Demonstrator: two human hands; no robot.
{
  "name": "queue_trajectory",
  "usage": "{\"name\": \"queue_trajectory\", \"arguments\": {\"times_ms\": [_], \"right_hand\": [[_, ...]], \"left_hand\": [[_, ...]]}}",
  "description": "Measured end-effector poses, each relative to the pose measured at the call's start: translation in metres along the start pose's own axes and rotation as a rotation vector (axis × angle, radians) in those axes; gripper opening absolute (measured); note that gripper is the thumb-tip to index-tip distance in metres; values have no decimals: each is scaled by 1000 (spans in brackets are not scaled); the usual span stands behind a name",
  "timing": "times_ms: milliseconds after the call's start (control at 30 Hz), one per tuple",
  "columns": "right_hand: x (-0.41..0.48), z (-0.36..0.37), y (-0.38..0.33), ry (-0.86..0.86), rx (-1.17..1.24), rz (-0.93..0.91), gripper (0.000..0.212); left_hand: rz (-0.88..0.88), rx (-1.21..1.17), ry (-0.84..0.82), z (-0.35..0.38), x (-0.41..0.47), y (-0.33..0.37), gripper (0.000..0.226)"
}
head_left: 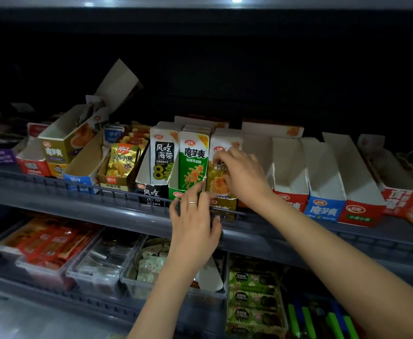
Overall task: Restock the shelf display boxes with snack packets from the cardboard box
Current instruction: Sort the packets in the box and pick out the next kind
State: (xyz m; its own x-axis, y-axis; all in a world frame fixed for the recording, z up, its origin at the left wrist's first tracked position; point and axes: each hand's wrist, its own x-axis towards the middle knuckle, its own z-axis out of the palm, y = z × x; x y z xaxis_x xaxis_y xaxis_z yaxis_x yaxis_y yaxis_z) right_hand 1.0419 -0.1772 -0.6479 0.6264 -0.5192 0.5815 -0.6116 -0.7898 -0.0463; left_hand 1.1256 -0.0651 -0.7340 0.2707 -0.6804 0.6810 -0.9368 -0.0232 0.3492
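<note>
While the cardboard box is nowhere in the head view, the stock being handled sits just right of centre: a row of gold packets [219, 178] standing upright in the gold display box [225, 207]. The right hand [244, 176] comes in from four o'clock. Its fingers curl over the top of the front packet and the thumb meets its face lower down, so it looks to be pinching that packet. The left hand [194, 222] rises from six o'clock. Its fingers are fairly straight and slightly spread, and their tips touch the box's lower front corner beside the green packets [193, 165] at nine o'clock.

The row looks tightly filled. Forcing a packet in could crease it or make the front one pop out over the shelf rail [102, 193]. If the left hand eases off, the light box may slide or skew against the green one. The empty display boxes [289, 165] at three o'clock could be knocked askew by the right forearm.
</note>
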Motion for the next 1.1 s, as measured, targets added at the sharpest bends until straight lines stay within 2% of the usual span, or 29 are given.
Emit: {"name": "queue_trajectory", "arguments": {"times_ms": [100,233,333,467,567,633,733,800,967,1100], "right_hand": [[-1,1,1,-30,-7,-10,49],[-10,4,0,31,-5,25,53],[-13,4,2,19,61,8,50],[-27,-5,5,211,247,80,43],[-47,-12,14,291,234,245,49],[-59,-14,23,224,92,305,47],[-72,-10,29,-27,-41,221,41],[-77,-6,27,-129,-54,170,41],[-81,-10,13,-138,24,121,23],[-96,-8,6,-76,100,68,33]], "left_hand": [[-3,4,-1,0,1,0,43],[-2,0,-8,0,1,0,44],[1,-2,-15,0,0,-1,44],[12,-16,-40,-2,0,-3,46],[19,-28,-47,-2,0,-5,46],[23,-26,-43,-3,1,-4,46],[19,-17,-39,-4,1,-3,47],[20,-11,-39,-4,0,-3,47],[16,0,-23,-2,0,-3,45],[7,3,-19,-3,0,-2,45]]}}
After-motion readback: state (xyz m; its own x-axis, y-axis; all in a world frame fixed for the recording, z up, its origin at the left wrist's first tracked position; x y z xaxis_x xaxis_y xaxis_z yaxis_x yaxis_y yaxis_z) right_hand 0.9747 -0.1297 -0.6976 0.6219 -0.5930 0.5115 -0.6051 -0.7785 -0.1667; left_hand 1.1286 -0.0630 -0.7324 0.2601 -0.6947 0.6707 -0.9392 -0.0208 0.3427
